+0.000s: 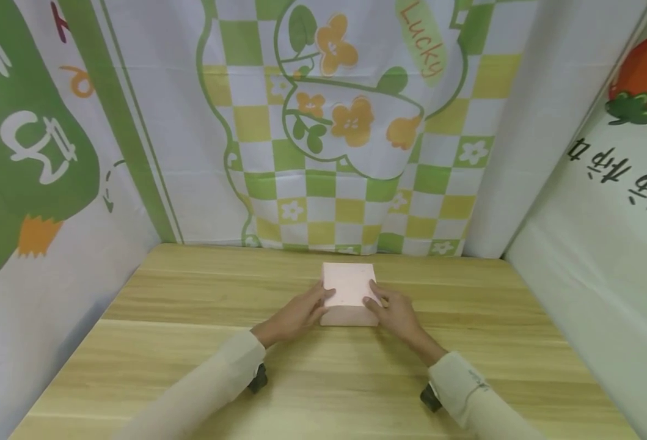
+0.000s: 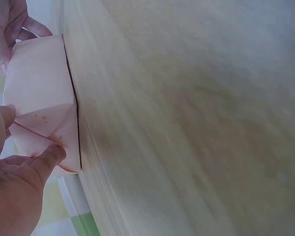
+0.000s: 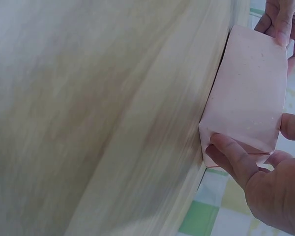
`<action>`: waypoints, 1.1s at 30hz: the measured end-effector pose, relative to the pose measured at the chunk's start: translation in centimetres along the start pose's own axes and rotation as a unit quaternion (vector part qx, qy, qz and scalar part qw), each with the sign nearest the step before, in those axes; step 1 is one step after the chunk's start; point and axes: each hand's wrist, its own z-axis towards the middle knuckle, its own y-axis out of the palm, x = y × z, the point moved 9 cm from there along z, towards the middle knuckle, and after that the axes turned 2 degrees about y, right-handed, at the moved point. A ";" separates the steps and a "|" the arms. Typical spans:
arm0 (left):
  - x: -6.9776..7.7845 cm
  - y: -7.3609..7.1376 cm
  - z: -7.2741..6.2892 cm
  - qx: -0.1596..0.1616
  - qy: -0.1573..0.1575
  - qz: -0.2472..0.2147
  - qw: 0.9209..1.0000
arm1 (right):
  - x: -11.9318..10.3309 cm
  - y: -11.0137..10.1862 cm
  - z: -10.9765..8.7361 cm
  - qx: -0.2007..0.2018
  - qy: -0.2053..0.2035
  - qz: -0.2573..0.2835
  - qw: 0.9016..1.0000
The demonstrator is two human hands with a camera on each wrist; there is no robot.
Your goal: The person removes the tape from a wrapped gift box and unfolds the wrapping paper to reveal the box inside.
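A small pale pink box (image 1: 348, 284) sits on the wooden table near its back edge. From its left side my left hand (image 1: 300, 313) holds it, thumb over the top edge and fingers along the side. On the opposite side my right hand (image 1: 399, 313) grips it, with fingertips at the top edge and near the front corner. Creased, folded flaps show on the box's end in the left wrist view, where left fingertips (image 2: 54, 153) press against them. In the right wrist view, right fingertips (image 3: 219, 140) rest on a similar folded end.
The wooden table (image 1: 191, 366) reaches back to a green and yellow checkered cloth (image 1: 323, 208). Printed cloth walls stand on the left (image 1: 131, 244) and right (image 1: 587, 256). Dark wrist devices show below both sleeves.
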 end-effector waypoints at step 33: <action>-1.0 -2.4 -5.2 0.008 0.012 -0.002 1.000 | -3.6 3.1 -1.3 0.011 0.003 0.021 1.000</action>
